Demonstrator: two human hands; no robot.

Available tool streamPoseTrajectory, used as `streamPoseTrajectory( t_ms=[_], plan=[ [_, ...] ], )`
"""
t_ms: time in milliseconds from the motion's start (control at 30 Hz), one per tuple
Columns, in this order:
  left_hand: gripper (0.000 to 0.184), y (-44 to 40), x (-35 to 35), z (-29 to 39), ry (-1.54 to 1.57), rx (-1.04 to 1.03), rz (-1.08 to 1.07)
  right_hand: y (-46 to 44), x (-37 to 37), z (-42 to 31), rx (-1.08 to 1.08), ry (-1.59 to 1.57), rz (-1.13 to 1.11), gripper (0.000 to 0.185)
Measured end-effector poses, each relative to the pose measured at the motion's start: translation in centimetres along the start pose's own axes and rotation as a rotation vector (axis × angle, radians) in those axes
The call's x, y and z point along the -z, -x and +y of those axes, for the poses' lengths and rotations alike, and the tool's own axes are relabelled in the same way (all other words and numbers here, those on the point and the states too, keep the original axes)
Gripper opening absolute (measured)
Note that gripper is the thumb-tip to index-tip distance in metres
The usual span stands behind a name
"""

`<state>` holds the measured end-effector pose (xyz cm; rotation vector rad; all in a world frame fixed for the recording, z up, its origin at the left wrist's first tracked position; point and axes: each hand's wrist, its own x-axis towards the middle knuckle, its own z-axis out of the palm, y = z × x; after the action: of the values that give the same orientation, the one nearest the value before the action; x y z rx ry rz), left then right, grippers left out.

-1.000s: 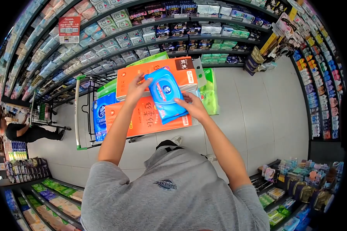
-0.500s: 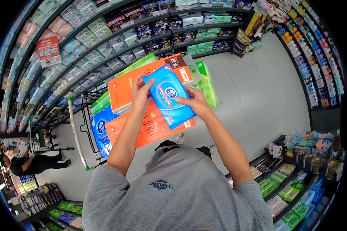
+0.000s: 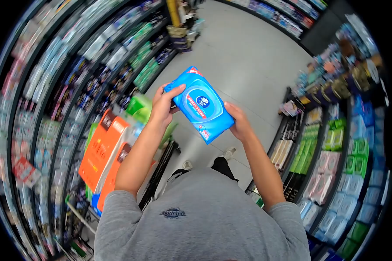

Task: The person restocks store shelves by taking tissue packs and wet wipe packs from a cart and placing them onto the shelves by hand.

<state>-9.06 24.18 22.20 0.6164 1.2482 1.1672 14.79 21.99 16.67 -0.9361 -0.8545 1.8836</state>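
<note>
A blue wipes pack [image 3: 200,104] with a white logo is held up in front of my body, tilted, its printed face toward the camera. My left hand [image 3: 164,103] grips its left end, thumb on top and fingers underneath. At the pack's right edge, my right hand [image 3: 238,121] holds on, its other fingers hidden behind or below the pack. An orange box [image 3: 101,152] and a second orange box [image 3: 114,178] lie in the cart, left of my left forearm and apart from the pack. Beside them is a green package [image 3: 141,108].
Long shelves [image 3: 85,82] of packaged goods curve along the left. More shelves [image 3: 307,150] with green, pink and blue packs stand at the right. The cart's pale handle [image 3: 80,217] is at lower left. Grey tiled floor [image 3: 241,56] lies between the shelf rows.
The view has turned to the right, so the cart and orange boxes now appear at lower left. Both hands have kept hold of the blue pack, which is now over the floor.
</note>
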Motion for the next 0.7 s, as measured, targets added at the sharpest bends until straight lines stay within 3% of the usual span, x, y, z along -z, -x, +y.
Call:
streamPoseTrajectory(
  t_ms=[33, 100, 200, 333, 400, 567, 700],
  plan=[
    [0.064, -1.0, -2.6, -0.3, -0.014, 0.005, -0.052, 1.0, 2.0, -0.9, 0.034, -0.005, 0.042, 0.058],
    [0.065, -2.5, -7.9, -0.8, -0.033, 0.024, -0.102, 3.3, 5.9, -2.6, 0.142, -0.304, 0.066, 0.052],
    [0.069, -4.5, -15.8, -2.3, -0.094, 0.017, -0.178, 5.2, 11.3, -3.8, 0.248, -0.386, 0.241, 0.055],
    [0.064, -5.6, -26.1, -3.6, -0.157, 0.054, -0.322, 7.2, 16.6, -8.1, 0.397, -0.389, 0.302, 0.057],
    [0.063, -5.9, -30.0, -4.8, -0.188, 0.080, -0.407, 8.8, 19.4, -10.5, 0.353, -0.322, 0.407, 0.057],
    [0.067, -7.6, -38.3, -6.8, -0.450, 0.080, -0.895, 12.7, 27.6, -13.0, 0.477, -0.380, 0.662, 0.054],
    [0.074, -8.3, -45.0, -8.5, -0.645, 0.101, -1.082, 15.6, 32.6, -14.5, 0.502, -0.414, 0.736, 0.053]
  ],
)
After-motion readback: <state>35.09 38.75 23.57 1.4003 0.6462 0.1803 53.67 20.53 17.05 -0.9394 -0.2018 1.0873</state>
